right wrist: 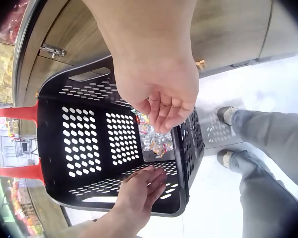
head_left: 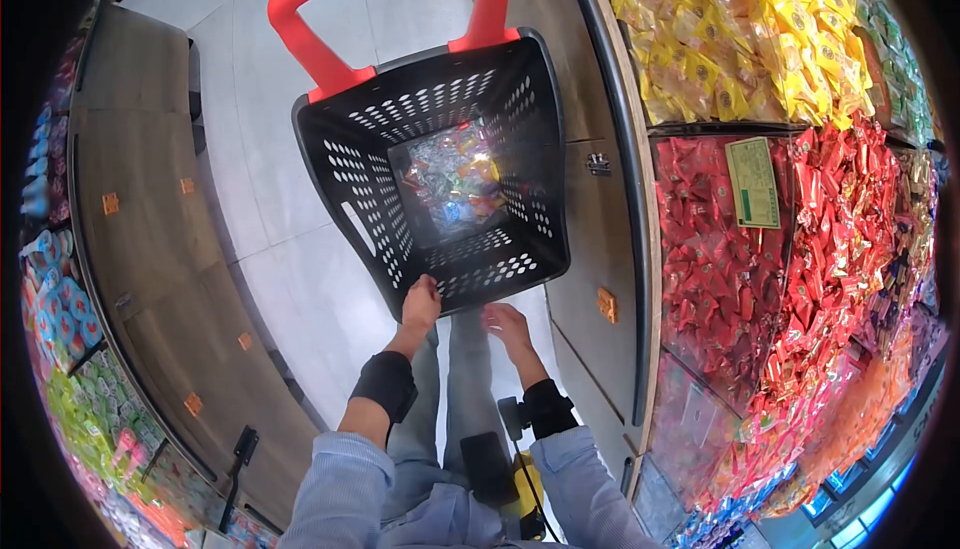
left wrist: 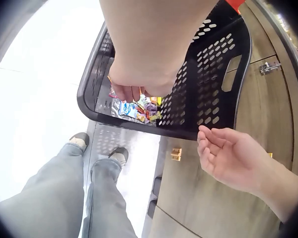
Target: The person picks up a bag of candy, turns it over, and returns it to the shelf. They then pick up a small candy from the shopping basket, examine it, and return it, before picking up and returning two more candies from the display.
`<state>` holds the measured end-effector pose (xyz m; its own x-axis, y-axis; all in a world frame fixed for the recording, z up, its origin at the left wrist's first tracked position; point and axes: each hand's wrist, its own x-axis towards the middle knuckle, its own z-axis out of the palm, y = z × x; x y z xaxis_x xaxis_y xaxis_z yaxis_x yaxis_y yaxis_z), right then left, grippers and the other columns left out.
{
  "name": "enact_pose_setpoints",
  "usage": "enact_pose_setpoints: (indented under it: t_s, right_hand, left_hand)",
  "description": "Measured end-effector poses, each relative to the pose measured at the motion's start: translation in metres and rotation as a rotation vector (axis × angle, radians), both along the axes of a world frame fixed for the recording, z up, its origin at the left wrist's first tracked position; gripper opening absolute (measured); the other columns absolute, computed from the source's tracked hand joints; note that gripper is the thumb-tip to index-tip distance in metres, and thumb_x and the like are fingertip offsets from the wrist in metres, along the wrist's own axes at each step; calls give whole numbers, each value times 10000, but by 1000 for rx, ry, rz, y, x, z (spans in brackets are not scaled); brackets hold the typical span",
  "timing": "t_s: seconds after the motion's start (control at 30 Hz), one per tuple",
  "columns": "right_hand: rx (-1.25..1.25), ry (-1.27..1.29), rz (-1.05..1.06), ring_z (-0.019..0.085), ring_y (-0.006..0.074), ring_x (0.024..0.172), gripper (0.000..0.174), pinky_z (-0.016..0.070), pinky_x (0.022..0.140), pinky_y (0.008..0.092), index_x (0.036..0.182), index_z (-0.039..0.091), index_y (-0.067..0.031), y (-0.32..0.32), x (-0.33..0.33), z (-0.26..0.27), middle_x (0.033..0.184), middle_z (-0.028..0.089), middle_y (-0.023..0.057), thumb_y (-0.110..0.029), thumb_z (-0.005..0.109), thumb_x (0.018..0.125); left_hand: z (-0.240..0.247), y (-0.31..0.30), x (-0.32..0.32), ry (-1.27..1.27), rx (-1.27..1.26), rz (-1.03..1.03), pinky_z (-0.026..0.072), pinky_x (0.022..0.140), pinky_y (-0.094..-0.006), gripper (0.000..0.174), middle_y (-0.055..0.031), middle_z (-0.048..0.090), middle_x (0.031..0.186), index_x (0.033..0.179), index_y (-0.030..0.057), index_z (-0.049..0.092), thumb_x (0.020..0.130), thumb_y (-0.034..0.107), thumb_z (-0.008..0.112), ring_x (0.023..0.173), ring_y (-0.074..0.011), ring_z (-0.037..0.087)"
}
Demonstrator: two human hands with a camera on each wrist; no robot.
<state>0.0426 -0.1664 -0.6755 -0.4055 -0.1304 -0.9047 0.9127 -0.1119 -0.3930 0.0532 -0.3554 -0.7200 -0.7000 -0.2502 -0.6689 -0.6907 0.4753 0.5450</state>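
A black perforated basket (head_left: 360, 184) with a red handle (head_left: 300, 29) stands on the floor, wrapped candies (head_left: 455, 179) lying in its bottom. My left hand (head_left: 420, 304) rests on the near rim. In the right wrist view my left hand (right wrist: 139, 191) has straight fingers lying on the inside of the near wall (right wrist: 84, 134). My right hand (head_left: 508, 327) hovers just beside that rim, apart from it. Its fingers (right wrist: 164, 111) hang loosely curled and hold nothing. The left wrist view shows the right hand (left wrist: 228, 153) palm up next to the basket (left wrist: 208, 64).
A curved wooden display (head_left: 600, 229) runs along the right, with bins of yellow candies (head_left: 740, 29) and red candies (head_left: 800, 249) and a green label (head_left: 755, 181). Another wooden counter (head_left: 140, 199) with sweets (head_left: 60, 299) lies left. Pale tiled floor (head_left: 270, 149) is between them.
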Motion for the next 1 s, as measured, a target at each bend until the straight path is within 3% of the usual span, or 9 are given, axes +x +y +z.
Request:
enact_pose_setpoints:
  t_s: [0.2,0.23,0.33,0.37,0.6,0.77,0.8,0.87,1.0]
  right_hand:
    - [13,102,48,553,147,757,208,456,713,282,947,542,-31,34,-21,9,839,570,72,-186,475,826]
    - [11,152,10,565,134,694,226,464,649,249,955,546,-21,38,-26,9,818,586,76,-203,459,855]
    - [-10,202,-34,565,134,701,226,464,655,253,954,544,-17,44,-49,9,817,584,76,-201,464,850]
    - [-4,170,-35,554,150,763,200,450,716,271,955,530,-24,43,-60,11,854,572,80,-171,460,838]
    - [-17,176,-201,563,177,809,219,444,732,274,1008,504,-12,30,-92,-12,944,560,99,-137,458,834]
    - [-20,168,-278,546,210,898,264,423,793,308,1055,476,-11,23,-104,-27,1022,536,116,-156,454,835]
    - [-18,171,-286,542,216,913,271,418,805,315,1061,472,-12,23,-106,-31,1038,531,120,-160,454,835]
    - [-18,202,-248,527,223,943,285,403,830,319,1073,465,-12,21,-112,-37,1058,521,129,-166,458,833]
    - [9,244,-186,530,215,927,254,416,799,303,1052,481,-10,14,-118,-43,1055,520,134,-159,434,851]
  left_hand:
    - [-23,10,-20,69,-48,128,449,705,-358,139,-136,592,798,875,30,494,738,50,496,784,-287,575]
    - [-31,11,-25,121,-79,137,453,683,-359,128,-148,599,772,868,24,500,747,65,498,749,-296,585]
    - [-40,11,-47,130,-85,179,451,686,-370,146,-161,600,787,889,26,502,753,82,505,768,-309,584]
    - [-51,10,-49,157,-73,205,449,685,-384,162,-167,600,800,897,26,500,757,107,513,776,-325,579]
    - [-82,8,-90,68,-24,262,431,727,-408,196,-195,585,837,903,26,513,778,177,509,822,-353,554]
    - [-129,-1,-105,10,-154,106,428,754,-407,208,-216,562,893,867,-8,527,771,174,499,860,-348,543]
    - [-129,-4,-111,8,-181,-49,430,763,-412,180,-210,558,930,879,6,532,757,132,490,893,-343,535]
    - [-174,-4,-114,14,-241,-32,432,767,-423,187,-199,557,944,898,16,534,734,95,490,916,-343,529]
    - [-212,-4,-137,52,-287,-87,442,759,-422,219,-194,562,926,917,20,527,705,57,488,904,-332,541]
